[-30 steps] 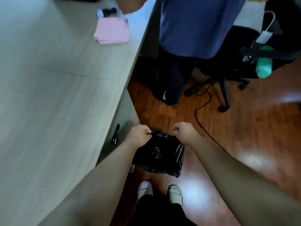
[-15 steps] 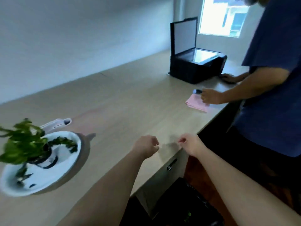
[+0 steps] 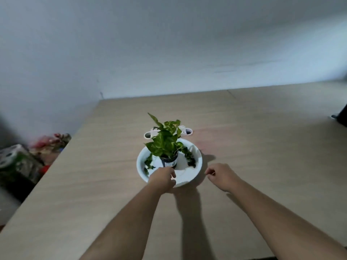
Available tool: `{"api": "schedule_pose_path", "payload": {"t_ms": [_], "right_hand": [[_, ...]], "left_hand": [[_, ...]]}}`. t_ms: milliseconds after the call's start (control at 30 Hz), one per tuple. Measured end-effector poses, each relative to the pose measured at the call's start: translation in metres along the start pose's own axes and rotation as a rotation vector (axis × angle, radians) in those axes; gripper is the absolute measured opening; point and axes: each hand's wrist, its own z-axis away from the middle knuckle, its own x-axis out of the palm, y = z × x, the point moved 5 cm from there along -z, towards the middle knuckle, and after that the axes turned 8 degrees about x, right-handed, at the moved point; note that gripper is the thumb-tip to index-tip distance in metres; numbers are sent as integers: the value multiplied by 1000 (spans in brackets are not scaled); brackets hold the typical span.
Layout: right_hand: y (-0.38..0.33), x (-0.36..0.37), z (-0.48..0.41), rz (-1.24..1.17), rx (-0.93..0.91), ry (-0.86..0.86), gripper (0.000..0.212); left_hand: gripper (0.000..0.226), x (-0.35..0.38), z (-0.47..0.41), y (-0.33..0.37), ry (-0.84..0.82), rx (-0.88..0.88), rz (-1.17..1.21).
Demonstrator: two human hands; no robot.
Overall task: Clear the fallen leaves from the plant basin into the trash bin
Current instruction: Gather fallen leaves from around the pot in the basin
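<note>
The round white plant basin (image 3: 195, 172), at the left edge half a second ago, now sits centred on the pale wooden table (image 3: 262, 147), dark fallen leaves (image 3: 190, 158) inside around the small potted green plant (image 3: 167, 141). The left hand (image 3: 162, 180) has reached over its near rim, fingers curled; whether they pinch anything cannot be told. The right hand (image 3: 221, 176) hovers just beside it, loosely curled and empty

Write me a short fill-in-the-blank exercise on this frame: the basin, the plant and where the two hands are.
1. The round white basin sits on a light ____ tabletop.
2. The small potted green plant stands ____ the basin.
3. The ____ hand reaches over the basin's near rim.
4. Loose dark green leaves lie in the basin on ____ sides of the pot.

Missing words: wooden; inside; left; both
</note>
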Motion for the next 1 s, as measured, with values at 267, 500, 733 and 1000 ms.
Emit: {"api": "schedule_pose_path", "payload": {"t_ms": [267, 500, 733, 1000], "right_hand": [[-73, 96, -45, 122, -108, -230, 30], [-71, 111, -63, 257, -116, -371, 20], [-48, 73, -98, 507, -19, -233, 26], [-68, 122, -68, 435, -273, -348, 39]], "left_hand": [[38, -13, -16, -115, -165, -19, -242], [32, -1, -31, -120, -187, 79, -302], [36, 25, -35, -72, -218, 216, -219], [30, -14, -48, -119, -197, 72, -361]]}}
